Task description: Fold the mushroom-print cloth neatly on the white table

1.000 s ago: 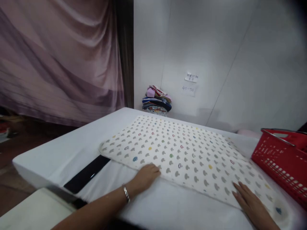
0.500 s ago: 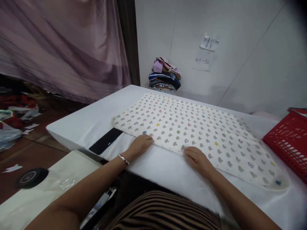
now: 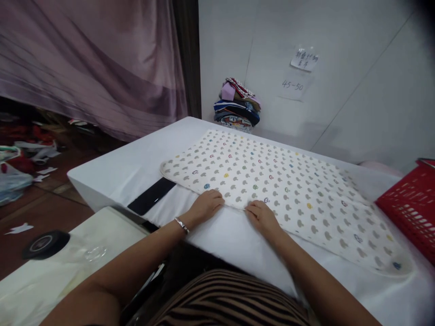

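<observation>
A white cloth point(image 3: 258, 174) printed with small grey and coloured mushrooms lies flat, with rounded corners and a bound edge. My left hand point(image 3: 205, 206) has its fingers closed at the near edge of the cloth, and its thumb is hidden. A short way to the right, my right hand point(image 3: 263, 218) pinches the same edge between thumb and fingers. A silvery bracelet point(image 3: 182, 225) circles my left wrist. Left of the hands, a flat black phone-like slab point(image 3: 152, 195) lies partly against the cloth's corner.
The cloth rests on a white-covered table point(image 3: 112, 167). A red plastic basket point(image 3: 413, 203) stands at the right. Folded fabrics point(image 3: 237, 106) are stacked by the wall. At lower left, a cream surface point(image 3: 112, 231) carries a black round object point(image 3: 46, 244).
My right hand has slid left along the near edge, closer to my left hand, and now pinches it. My left hand stays at the edge. The view has shifted slightly.
</observation>
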